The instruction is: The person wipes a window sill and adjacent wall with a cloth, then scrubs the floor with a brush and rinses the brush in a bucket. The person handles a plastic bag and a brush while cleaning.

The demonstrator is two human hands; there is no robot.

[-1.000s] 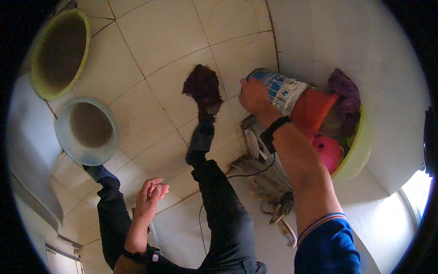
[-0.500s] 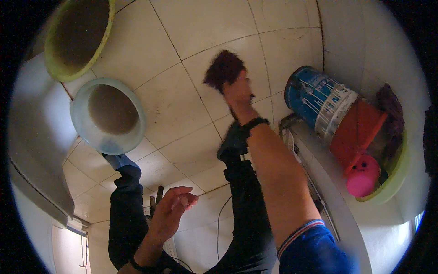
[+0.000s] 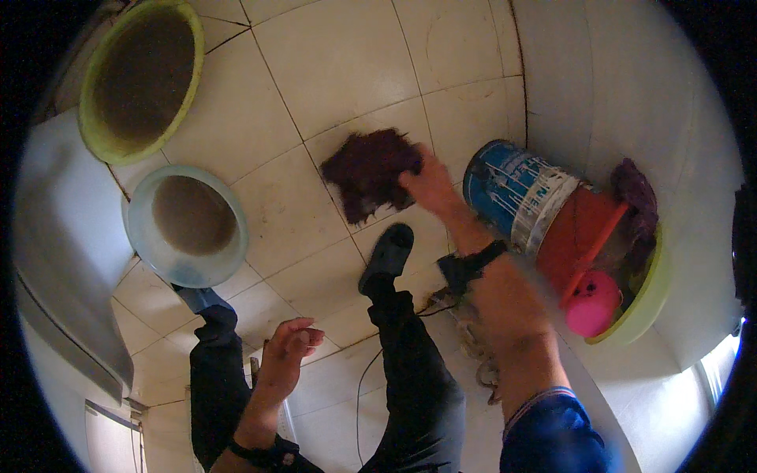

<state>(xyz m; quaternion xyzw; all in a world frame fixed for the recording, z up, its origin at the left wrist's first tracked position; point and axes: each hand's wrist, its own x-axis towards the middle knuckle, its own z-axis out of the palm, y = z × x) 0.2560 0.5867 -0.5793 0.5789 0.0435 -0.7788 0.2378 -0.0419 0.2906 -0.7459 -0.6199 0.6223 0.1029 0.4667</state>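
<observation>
The only writing that shows is pale printing on a blue can (image 3: 505,185), which lies tilted on the right; white streaks and drips run over its side and band, and much of the lettering is covered or blurred. Behind its end a red container (image 3: 569,240) leans into a yellow-green basin (image 3: 661,288), where a pink round object (image 3: 593,306) and a purple rag (image 3: 635,206) hide most of the inside. The dark purple cloth (image 3: 364,175) lies spread on the tiled floor (image 3: 331,71) in the middle, its ragged near edge above a dark shoe (image 3: 388,256). The right hand (image 3: 426,183) is closed on the cloth's right edge, though the grasping fingertips are partly lost against the dark fabric. The left hand (image 3: 290,355) is half open with loosely curled fingers, holding nothing, well apart on the near side. Small items beneath the right forearm are half hidden and hard to make out. On the left, a pale blue bowl (image 3: 189,273) of murky liquid covers part of the other shoe; a green-rimmed basin (image 3: 110,150) beyond it runs into the dark picture edge.
</observation>
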